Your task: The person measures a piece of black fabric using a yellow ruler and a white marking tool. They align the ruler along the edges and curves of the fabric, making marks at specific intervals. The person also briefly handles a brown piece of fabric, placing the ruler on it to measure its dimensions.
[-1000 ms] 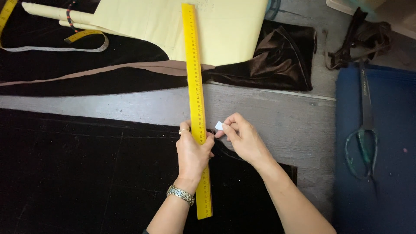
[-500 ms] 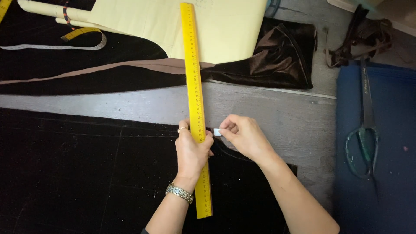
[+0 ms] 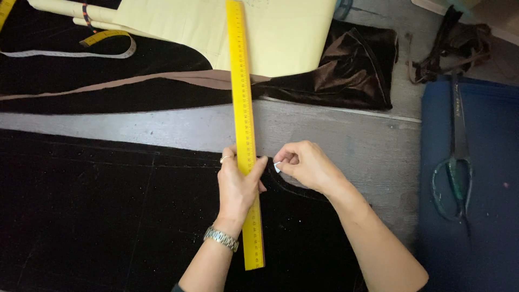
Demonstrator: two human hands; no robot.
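A long yellow ruler (image 3: pixel 241 92) lies lengthwise down the grey table, its near end over a sheet of black velvet fabric (image 3: pixel 97 216) marked with faint chalk lines. My left hand (image 3: pixel 238 186), with a ring and a metal wristwatch, presses flat on the ruler over the fabric's far edge. My right hand (image 3: pixel 305 165) pinches a small white piece of tailor's chalk (image 3: pixel 277 167) just right of the ruler, its tip on the fabric beside a curved chalk line.
Pale yellow pattern paper (image 3: pixel 281 32) and a brown satin piece (image 3: pixel 346 67) lie at the back. A tape measure (image 3: pixel 102 40) curls at far left. Green-handled scissors (image 3: pixel 457 162) rest on a blue mat (image 3: pixel 486 189) at right, dark straps (image 3: pixel 448 46) beyond it.
My right hand with the chalk has slid slightly toward me along the ruler's right edge. The left hand and ruler stay nearly still.
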